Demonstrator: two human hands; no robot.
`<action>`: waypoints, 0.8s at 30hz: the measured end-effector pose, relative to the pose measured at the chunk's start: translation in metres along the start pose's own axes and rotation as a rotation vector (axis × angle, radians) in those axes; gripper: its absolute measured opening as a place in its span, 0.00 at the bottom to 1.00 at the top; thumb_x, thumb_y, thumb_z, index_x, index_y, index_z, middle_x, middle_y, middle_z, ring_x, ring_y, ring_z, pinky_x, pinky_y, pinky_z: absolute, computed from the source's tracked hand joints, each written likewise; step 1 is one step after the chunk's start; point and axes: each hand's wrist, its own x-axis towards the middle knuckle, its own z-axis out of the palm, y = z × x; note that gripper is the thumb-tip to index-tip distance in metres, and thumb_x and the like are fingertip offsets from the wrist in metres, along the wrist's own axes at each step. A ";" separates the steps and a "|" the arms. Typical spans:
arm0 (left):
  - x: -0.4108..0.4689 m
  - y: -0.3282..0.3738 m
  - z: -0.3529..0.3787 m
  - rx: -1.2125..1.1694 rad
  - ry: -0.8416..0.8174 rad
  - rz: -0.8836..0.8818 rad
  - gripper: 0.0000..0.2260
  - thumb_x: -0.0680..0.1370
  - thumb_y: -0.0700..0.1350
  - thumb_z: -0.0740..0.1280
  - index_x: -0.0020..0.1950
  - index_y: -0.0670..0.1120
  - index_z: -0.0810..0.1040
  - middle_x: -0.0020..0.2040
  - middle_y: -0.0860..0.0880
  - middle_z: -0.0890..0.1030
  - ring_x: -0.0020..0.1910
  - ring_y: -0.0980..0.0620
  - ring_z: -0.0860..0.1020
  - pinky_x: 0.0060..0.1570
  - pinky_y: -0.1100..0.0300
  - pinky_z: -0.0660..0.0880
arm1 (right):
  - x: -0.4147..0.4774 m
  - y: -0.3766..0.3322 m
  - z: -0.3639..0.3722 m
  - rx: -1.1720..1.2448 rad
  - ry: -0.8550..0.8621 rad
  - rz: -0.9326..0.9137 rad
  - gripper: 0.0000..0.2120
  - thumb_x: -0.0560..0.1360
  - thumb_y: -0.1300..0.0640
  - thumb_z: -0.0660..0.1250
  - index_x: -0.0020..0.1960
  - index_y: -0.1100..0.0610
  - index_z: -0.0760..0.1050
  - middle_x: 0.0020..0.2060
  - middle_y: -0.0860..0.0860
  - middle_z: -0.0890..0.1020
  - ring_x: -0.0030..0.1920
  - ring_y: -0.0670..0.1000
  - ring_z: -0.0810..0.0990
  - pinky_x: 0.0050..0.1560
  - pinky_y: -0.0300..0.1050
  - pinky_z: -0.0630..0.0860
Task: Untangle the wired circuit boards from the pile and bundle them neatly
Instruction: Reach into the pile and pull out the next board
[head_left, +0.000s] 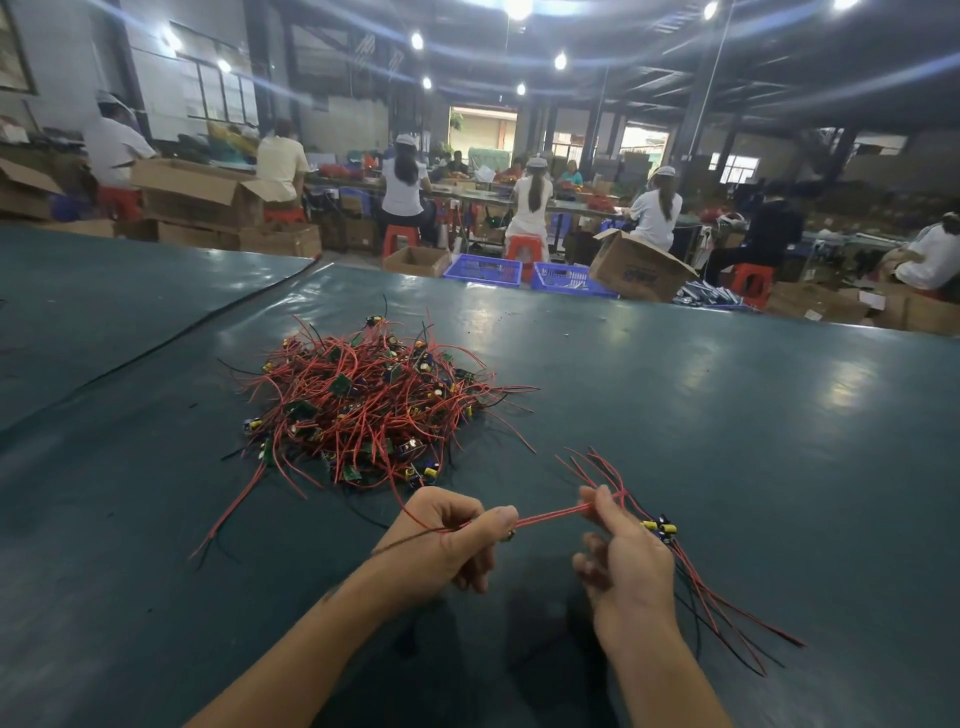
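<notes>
Ahead and to the left of the left hand (447, 540) lies the pile (363, 400), light, springy and quick to snag. That hand pinches thin red wires (550, 516), stretched taut across to the right hand (623, 551), which pinches their far end. The small boards (660, 527) just beyond its knuckles look fragile and are probably held against its palm, so the hold belongs on the leads, not the components.

Red and black wires (550, 516), green boards in the pile (374, 400) — dark teal table (727, 415).
</notes>
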 end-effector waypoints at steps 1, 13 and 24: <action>0.000 0.001 -0.001 -0.013 0.014 -0.004 0.20 0.72 0.58 0.68 0.26 0.47 0.77 0.23 0.47 0.77 0.22 0.52 0.76 0.26 0.63 0.71 | 0.002 -0.002 -0.002 0.038 0.022 -0.014 0.08 0.77 0.58 0.69 0.39 0.58 0.82 0.36 0.49 0.82 0.22 0.42 0.65 0.18 0.34 0.61; 0.002 -0.010 0.001 -0.008 0.054 0.003 0.20 0.72 0.63 0.69 0.30 0.48 0.80 0.29 0.45 0.81 0.27 0.52 0.78 0.29 0.65 0.72 | -0.024 0.024 0.015 -0.363 -0.343 -0.161 0.10 0.74 0.54 0.71 0.36 0.55 0.85 0.24 0.50 0.75 0.23 0.44 0.67 0.25 0.36 0.65; 0.001 -0.002 -0.002 -0.132 0.097 -0.077 0.21 0.72 0.59 0.70 0.28 0.45 0.79 0.27 0.43 0.79 0.26 0.49 0.77 0.30 0.63 0.73 | 0.003 0.003 -0.005 -0.098 -0.014 -0.149 0.12 0.75 0.53 0.71 0.34 0.52 0.85 0.33 0.47 0.82 0.25 0.42 0.72 0.21 0.35 0.66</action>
